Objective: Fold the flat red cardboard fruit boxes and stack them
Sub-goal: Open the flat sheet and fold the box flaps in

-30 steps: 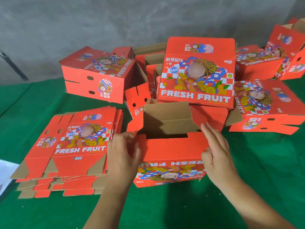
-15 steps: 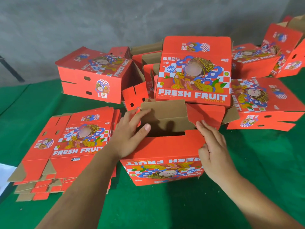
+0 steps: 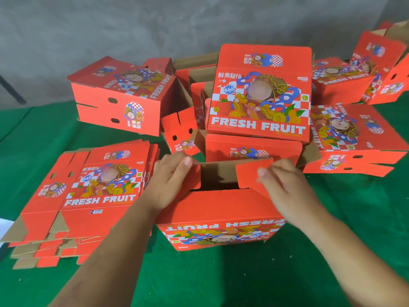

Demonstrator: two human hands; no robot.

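A half-folded red fruit box (image 3: 221, 209) stands on the green cloth in front of me, its printed side upside down and its top still agape. My left hand (image 3: 170, 180) presses the left side flap down over the opening with straight fingers. My right hand (image 3: 285, 187) pushes the right side flap (image 3: 250, 173) inward, thumb lying on its red face. The far lid panel (image 3: 252, 149) stands upright behind the opening. A stack of flat red boxes (image 3: 99, 191) lies just left of my left arm.
Folded boxes crowd the back: one at the left (image 3: 119, 100), one leaning upright in the middle (image 3: 261, 94), others at the right (image 3: 356, 138) and far right (image 3: 376, 69). A grey wall (image 3: 155, 25) closes off the rear. Green cloth (image 3: 221, 280) covers the table.
My left hand came down onto the left flap and folded it inward. My right hand swung the right flap over the opening. The far lid panel now stands up behind them.
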